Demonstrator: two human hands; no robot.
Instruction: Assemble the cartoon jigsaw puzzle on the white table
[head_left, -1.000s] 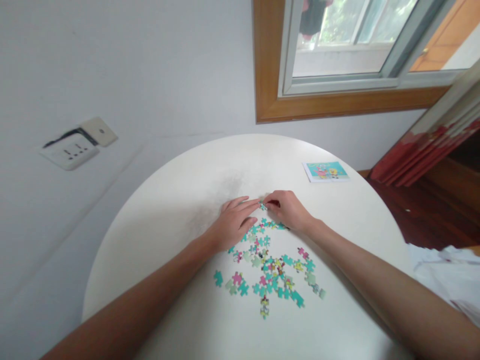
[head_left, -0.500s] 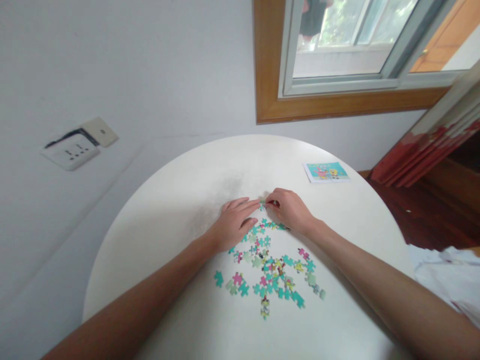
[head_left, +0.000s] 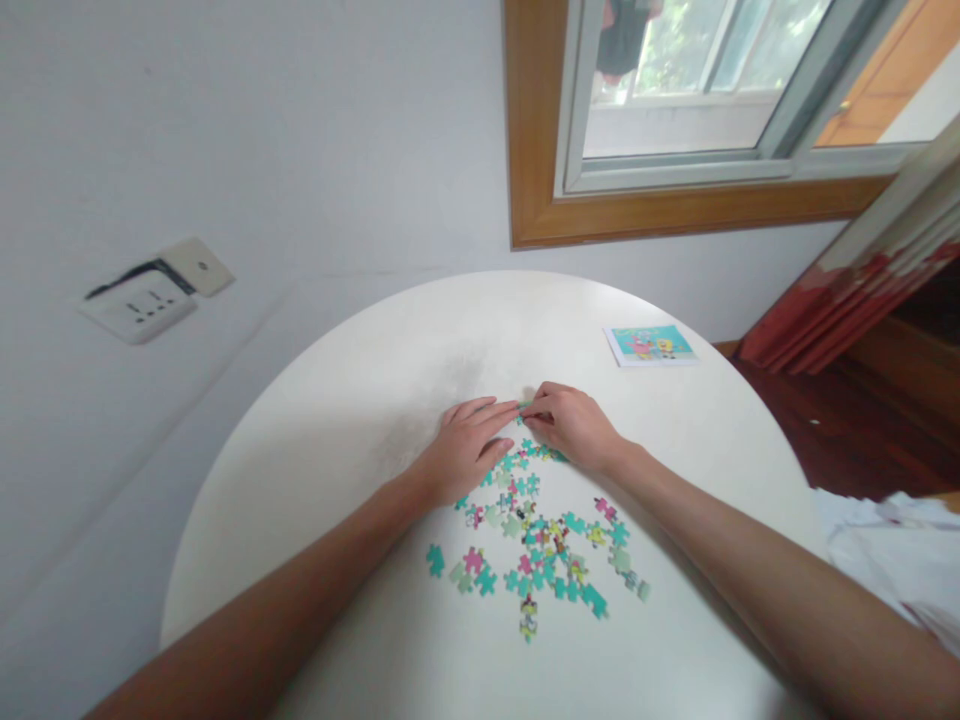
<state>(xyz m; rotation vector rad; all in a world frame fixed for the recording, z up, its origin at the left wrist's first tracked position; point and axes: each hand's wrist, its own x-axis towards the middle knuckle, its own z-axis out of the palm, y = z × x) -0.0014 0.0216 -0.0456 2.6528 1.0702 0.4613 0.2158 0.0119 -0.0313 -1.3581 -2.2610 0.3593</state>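
Note:
Jigsaw puzzle pieces [head_left: 547,545] in teal, pink, yellow and pale green are spread over the round white table [head_left: 315,430]. My left hand [head_left: 466,448] lies flat with its fingers stretched out, its index fingertip touching a small teal and pale green puzzle piece [head_left: 523,407] beyond the spread. From the other side, my right hand [head_left: 574,425] is closed in a pinch at that same spot. Its fingers partly cover what they grip there, which looks like a puzzle piece. Some pieces lie partly under both hands.
A picture card [head_left: 652,347] with cartoon figures on teal lies at the table's far right. Behind the table are a wall with a socket [head_left: 142,302] and a wood-framed window [head_left: 536,200]. A red and cream curtain [head_left: 810,300] hangs at the right, above white cloth [head_left: 877,540].
My right hand has shifted slightly left, its fingertips now meeting the piece at my left index fingertip. The small teal piece seen in its fingers before is no longer distinct. My left hand stays put.

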